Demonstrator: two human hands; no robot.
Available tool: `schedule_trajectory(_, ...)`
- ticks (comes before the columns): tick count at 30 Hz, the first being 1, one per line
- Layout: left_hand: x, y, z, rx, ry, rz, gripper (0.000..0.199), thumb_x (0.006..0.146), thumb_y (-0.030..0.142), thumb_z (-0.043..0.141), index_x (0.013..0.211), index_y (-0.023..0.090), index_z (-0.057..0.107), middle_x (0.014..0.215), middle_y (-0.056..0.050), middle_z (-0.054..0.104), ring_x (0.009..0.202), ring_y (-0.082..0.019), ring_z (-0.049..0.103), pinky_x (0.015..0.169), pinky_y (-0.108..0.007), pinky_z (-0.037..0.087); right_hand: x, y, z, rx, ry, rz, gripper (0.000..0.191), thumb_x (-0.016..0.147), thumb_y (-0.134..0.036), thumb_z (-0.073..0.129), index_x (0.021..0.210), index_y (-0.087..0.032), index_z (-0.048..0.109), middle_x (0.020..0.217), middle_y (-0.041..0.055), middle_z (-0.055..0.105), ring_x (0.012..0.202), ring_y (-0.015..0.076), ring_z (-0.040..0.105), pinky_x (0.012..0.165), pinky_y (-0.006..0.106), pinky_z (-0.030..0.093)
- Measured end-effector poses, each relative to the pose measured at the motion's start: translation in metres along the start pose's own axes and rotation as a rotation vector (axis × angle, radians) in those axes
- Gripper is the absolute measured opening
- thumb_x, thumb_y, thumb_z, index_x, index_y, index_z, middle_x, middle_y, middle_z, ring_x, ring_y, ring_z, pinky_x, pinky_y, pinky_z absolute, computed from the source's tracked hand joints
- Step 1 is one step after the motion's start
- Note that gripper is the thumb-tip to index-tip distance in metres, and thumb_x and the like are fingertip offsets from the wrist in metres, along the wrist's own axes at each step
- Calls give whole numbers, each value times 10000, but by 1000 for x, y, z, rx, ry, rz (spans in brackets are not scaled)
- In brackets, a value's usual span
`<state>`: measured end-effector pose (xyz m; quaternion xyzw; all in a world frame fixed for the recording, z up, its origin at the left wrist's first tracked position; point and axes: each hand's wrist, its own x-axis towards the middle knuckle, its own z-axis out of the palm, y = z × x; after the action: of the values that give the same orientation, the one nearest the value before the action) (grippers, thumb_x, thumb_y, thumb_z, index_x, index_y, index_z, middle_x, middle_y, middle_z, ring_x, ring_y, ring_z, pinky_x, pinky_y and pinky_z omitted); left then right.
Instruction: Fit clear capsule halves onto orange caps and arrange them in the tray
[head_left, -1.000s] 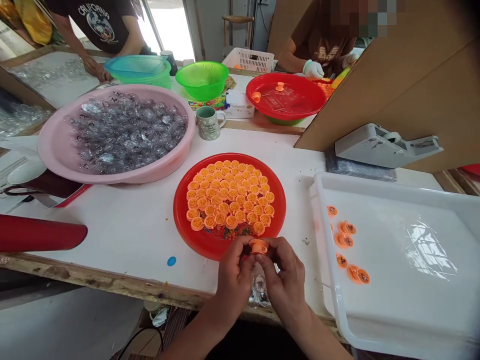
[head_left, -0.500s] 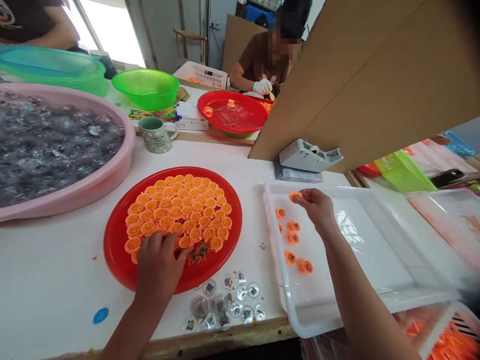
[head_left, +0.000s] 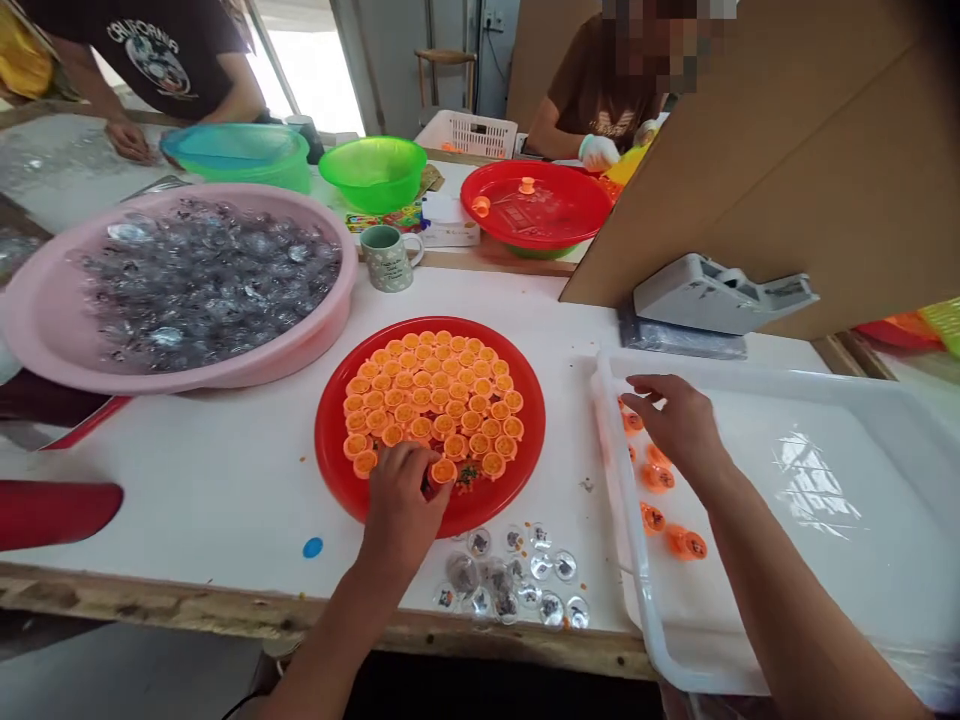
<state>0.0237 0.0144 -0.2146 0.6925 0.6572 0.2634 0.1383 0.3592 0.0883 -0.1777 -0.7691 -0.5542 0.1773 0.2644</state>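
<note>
My left hand (head_left: 405,490) is at the near edge of a round red tray (head_left: 529,470), its fingers closed on a small orange toy cup (head_left: 444,471). Many more orange cups (head_left: 422,380), set close together with their round openings up, cover the red tray. Some tiny dark and coloured bits (head_left: 468,476) lie beside the held cup. Over the left side of a white plastic tray (head_left: 757,600), my right hand (head_left: 684,425) has its thumb and forefinger apart, with nothing visible between them. Several orange cups (head_left: 686,542) with dark printed marks lie below it.
Clear printed discs (head_left: 551,608) lie between the trays, near the table edge. A pink basin (head_left: 300,350) of clear pieces stands left, a mug (head_left: 388,262) behind. A tape dispenser (head_left: 716,295) stands by a cardboard panel (head_left: 720,150). Two people work across the table.
My right hand has let go of its orange cup at the white tray's left side. My left hand has taken hold of a cup on the red tray. The view has swung left.
</note>
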Motion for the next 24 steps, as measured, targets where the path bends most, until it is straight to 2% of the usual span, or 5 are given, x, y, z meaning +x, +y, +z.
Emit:
schedule_trajectory(5, -2, 11, -13, -334, -182, -293, 167, 747, 268, 651, 886, 213, 576, 895, -14, 659, 804, -192, 636, 677, -291, 524, -114, -37, 15, 53, -266, -391, 214, 863, -200, 500, 914, -215, 707, 860, 59, 706, 792, 214, 655, 719, 337, 519)
schedule_trajectory(9, -4, 14, -17, -488, -235, -382, 366, 737, 279, 671, 1093, 225, 601, 1024, -33, 669, 911, -194, 654, 734, -278, 538, -171, -42, 62, -73, -392, -332, 371, 841, -10, 389, 994, -168, 687, 924, 110, 646, 840, 223, 620, 726, 341, 522)
schedule_trajectory(13, -7, 15, -20, -596, -284, -369, 339, 744, 219, 640, 1082, 215, 649, 1140, -54, 648, 1011, -195, 640, 806, -271, 533, -177, -31, 82, -180, -346, -298, 360, 795, 24, 455, 1020, -165, 662, 981, 122, 614, 968, 276, 565, 827, 405, 494)
schedule_trajectory(19, -14, 17, -23, -781, -391, -567, 283, 714, 248, 694, 970, 216, 577, 887, 13, 667, 541, -102, 594, 427, -193, 423, -176, -21, 80, -98, -294, -249, 314, 785, 9, 513, 1026, -162, 622, 1003, 104, 585, 910, 246, 574, 787, 381, 504)
schedule_trajectory(24, -16, 18, -25, -1031, -415, -607, 297, 743, 286, 731, 978, 209, 567, 983, -2, 666, 658, -102, 634, 556, -209, 510, -177, -37, 87, 29, -318, -405, 291, 841, -34, 532, 1047, -213, 632, 998, 71, 578, 928, 229, 544, 801, 358, 500)
